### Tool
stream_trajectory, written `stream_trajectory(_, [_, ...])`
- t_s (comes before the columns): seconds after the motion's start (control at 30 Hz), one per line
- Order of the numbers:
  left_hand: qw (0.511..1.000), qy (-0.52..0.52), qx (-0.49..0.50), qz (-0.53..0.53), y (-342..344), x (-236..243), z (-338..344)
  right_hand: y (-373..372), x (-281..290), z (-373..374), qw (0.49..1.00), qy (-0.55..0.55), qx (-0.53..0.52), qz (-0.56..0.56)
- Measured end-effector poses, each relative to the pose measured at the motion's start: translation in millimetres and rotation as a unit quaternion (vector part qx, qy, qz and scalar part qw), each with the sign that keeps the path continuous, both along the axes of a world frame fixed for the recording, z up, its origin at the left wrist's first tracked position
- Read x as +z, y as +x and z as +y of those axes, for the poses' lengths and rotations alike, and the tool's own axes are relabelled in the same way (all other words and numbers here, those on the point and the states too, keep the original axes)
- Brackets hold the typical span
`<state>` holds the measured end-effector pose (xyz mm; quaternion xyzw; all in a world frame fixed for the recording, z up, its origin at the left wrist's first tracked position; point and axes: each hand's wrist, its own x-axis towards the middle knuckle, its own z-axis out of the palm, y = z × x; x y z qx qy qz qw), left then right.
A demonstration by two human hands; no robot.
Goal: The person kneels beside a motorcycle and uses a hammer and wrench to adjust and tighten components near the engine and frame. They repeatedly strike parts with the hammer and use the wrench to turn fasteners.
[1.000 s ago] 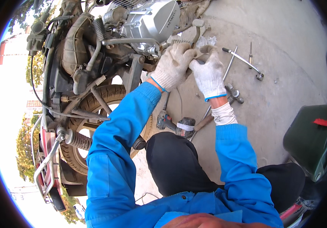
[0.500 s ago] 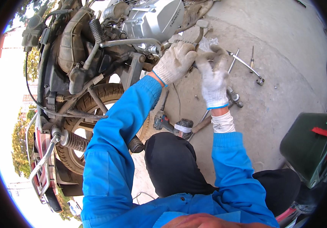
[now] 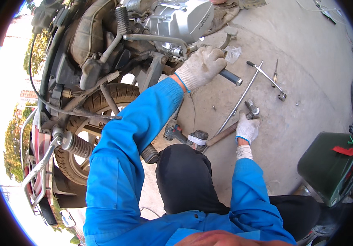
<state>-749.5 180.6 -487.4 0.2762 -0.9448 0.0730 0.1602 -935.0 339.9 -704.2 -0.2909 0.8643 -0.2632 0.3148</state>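
Note:
My left hand (image 3: pixel 204 65), in a white knit glove, is closed around a dark cylindrical handle (image 3: pixel 230 77) with a metal end cap, beside the motorcycle's foot pedal (image 3: pixel 228 37). The handle's far part is hidden inside the fist. Lower right, my gloved right hand (image 3: pixel 248 128) has its fingers around the upper handle of a hammer (image 3: pixel 225 133) lying on the ground. The hammer's metal head (image 3: pixel 252 109) shows just beyond the fingers.
The motorcycle (image 3: pixel 180 20) fills the upper left. A long metal bar (image 3: pixel 242 98), an angled wrench (image 3: pixel 269 78) and a screwdriver (image 3: pixel 275 71) lie on the floor. Near my knee sits a cordless power tool (image 3: pixel 174 130). A dark green container (image 3: pixel 322 164) is at right.
My right hand has left the spot beside my left hand and come down to the hammer. The angled wrench now lies on the floor. My left hand keeps hold of the dark handle.

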Motion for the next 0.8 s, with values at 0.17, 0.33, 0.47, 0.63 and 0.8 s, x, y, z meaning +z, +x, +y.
stream_trajectory(0.17, [1.000, -0.019, -0.023, 0.002, 4, -1, 0, 14, 1, 8, 0.999, 0.046, 0.028, 0.001])
stream_trajectory(0.33, [1.000, -0.006, -0.014, -0.002, 2, -2, -1, 13, -22, 12, 0.999, 0.036, 0.033, 0.014])
stream_trajectory(0.47, [1.000, -0.011, -0.014, 0.001, 1, 1, -1, -2, -47, 2, 0.962, 0.001, -0.066, -0.264])
stream_trajectory(0.63, [1.000, 0.023, 0.003, -0.003, -1, 4, 0, -20, -17, -7, 0.569, -0.109, -0.205, -0.789])
stream_trajectory(0.8, [0.999, 0.004, 0.022, -0.025, 0, 0, 1, 7, 61, 21, 0.731, -0.224, -0.133, -0.631])
